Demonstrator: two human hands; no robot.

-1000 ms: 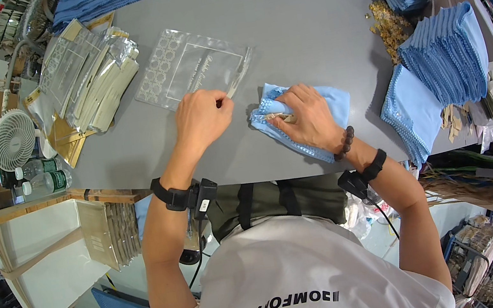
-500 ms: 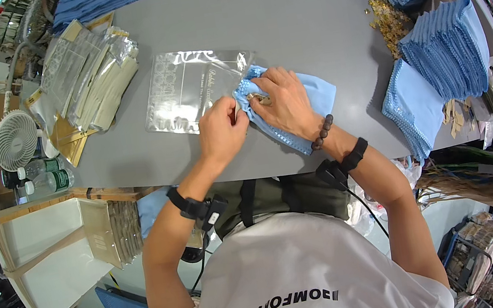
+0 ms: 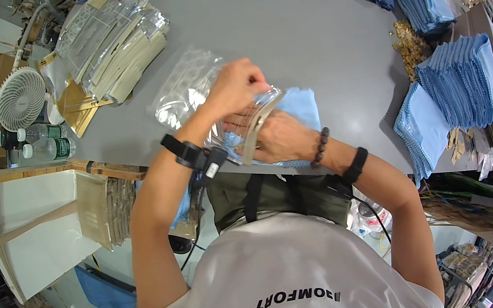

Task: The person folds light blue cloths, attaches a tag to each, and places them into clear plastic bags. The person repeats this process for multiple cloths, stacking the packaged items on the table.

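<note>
The left hand (image 3: 235,85) has its fingers curled closed, apparently pinching the mouth edge of the clear plastic bag (image 3: 187,86); the right hand (image 3: 285,136) now reaches into that mouth, its fingers blurred behind the film, so I cannot tell how firmly they grip. Half a second ago the light-blue trimmed cloth (image 3: 300,107) lay against the bag's right end; now it sits partly under the film, so insertion looks begun but unfinished. Left of the bag lies a heap of flat plastic packets (image 3: 119,42); well to its right, folded blue cloths (image 3: 459,81) stand stacked on the tabletop (image 3: 330,31).
</note>
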